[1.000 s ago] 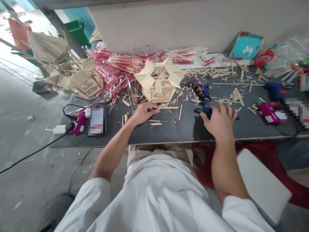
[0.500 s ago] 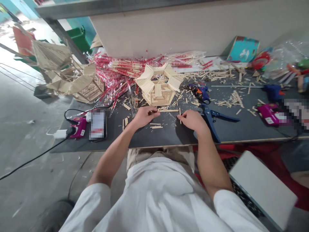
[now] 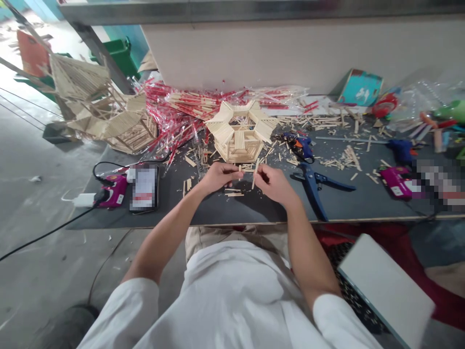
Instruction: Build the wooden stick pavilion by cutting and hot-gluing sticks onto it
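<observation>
The hexagonal stick model (image 3: 238, 145) sits on the counter (image 3: 261, 215) just above the hands, upper middle of the frame. Its six-sided base and flared panels are up, but the middle is still open framework. Left hand (image 3: 218, 177) is pinching what looks like a small stick (image 3: 240, 170), and right hand (image 3: 274, 185) pinches an upright stick (image 3: 255, 173). Blue cutters (image 3: 311, 190) lie just right, a glue gun (image 3: 300, 144) sits past them, and a bigger stick model (image 3: 109, 116) is upper left.

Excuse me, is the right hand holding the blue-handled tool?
No, the blue-handled tool lies apart from the right hand, which holds a wooden stick.
</observation>
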{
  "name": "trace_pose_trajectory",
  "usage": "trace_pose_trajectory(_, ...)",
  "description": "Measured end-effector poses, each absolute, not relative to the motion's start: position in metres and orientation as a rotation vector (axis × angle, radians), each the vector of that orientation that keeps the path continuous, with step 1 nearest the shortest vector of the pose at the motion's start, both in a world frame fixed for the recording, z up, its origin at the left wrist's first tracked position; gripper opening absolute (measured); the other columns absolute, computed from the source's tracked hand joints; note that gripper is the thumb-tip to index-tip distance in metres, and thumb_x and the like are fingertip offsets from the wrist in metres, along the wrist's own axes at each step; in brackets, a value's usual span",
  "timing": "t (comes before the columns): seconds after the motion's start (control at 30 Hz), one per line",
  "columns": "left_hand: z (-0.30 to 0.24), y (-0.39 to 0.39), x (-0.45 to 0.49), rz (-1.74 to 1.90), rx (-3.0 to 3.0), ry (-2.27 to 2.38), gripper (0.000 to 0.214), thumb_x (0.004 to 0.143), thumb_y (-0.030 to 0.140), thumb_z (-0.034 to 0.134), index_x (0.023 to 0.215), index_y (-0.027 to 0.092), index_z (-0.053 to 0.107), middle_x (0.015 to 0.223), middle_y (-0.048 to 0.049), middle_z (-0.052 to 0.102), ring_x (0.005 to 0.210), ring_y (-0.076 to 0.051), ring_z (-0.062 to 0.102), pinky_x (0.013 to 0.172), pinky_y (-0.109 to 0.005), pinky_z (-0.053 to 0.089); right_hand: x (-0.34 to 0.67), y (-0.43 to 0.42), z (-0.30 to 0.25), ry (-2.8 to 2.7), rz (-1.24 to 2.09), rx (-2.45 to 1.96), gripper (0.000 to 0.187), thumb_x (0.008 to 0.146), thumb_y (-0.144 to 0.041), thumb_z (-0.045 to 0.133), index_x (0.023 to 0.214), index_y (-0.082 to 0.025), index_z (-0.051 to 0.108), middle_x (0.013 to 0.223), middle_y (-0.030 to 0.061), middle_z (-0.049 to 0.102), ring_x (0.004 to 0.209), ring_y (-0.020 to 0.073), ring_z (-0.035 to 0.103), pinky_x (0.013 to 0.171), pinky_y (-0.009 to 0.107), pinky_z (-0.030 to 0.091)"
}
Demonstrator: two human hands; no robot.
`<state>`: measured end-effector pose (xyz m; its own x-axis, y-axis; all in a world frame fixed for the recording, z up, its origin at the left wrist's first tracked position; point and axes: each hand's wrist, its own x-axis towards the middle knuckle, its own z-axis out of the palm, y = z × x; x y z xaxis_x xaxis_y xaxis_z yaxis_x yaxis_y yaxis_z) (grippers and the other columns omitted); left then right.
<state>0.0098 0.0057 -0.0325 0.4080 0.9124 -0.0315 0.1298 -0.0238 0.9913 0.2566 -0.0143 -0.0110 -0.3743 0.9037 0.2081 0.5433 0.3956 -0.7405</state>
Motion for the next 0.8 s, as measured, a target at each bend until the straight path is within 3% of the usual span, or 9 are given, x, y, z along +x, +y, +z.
trace_pose_trajectory(0.13,-0.037,0.005,0.012,0.807,1.519,0.946,0.036,0.086,0.051,0.082,0.085,0.015,0.081,0.065,-0.0002,0.066,0.057,-0.012,0.062,0.052,-0.021,0.044,0.233,-0.003,-0.008,-2.082,0.774,-1.108,0.022,0.1,-0.038,0.055,0.082,-0.024,0.054,0.068,-0.002,0.056,0.062,0.0152,0.047,0.064,0.029,0.038)
trace_pose_trajectory(0.5,-0.052,0.01,0.008,0.829,1.76,1.082,0.022,0.087,0.038,0.074,0.091,0.017,0.079,0.081,-0.0019,0.075,0.06,-0.015,0.071,0.059,-0.024,0.052,0.226,0.005,-0.045,-2.116,0.693,-1.022,0.017,0.099,-0.035,0.058,0.09,-0.023,0.066,0.088,0.0047,0.071,0.076,0.0194,0.062,0.076,0.032,0.047)
trace_pose_trajectory(0.63,-0.052,0.013,0.005,0.841,1.738,1.122,0.022,0.085,0.04,0.077,0.087,0.018,0.08,0.077,-0.0015,0.075,0.061,-0.016,0.071,0.059,-0.024,0.053,0.223,0.0,-0.046,-2.064,0.711,-1.022,0.022,0.104,-0.042,0.057,0.102,-0.024,0.068,0.096,0.007,0.074,0.082,0.0216,0.065,0.081,0.034,0.05)
trace_pose_trajectory(0.8,-0.052,0.015,0.004,0.872,1.705,1.153,0.021,0.079,0.038,0.083,0.082,0.017,0.081,0.07,-0.0015,0.073,0.063,-0.015,0.069,0.06,-0.024,0.052,0.219,0.001,-0.046,-2.029,0.738,-1.027,0.026,0.104,-0.048,0.059,0.096,-0.024,0.067,0.092,0.0067,0.073,0.081,0.0223,0.065,0.08,0.036,0.05)
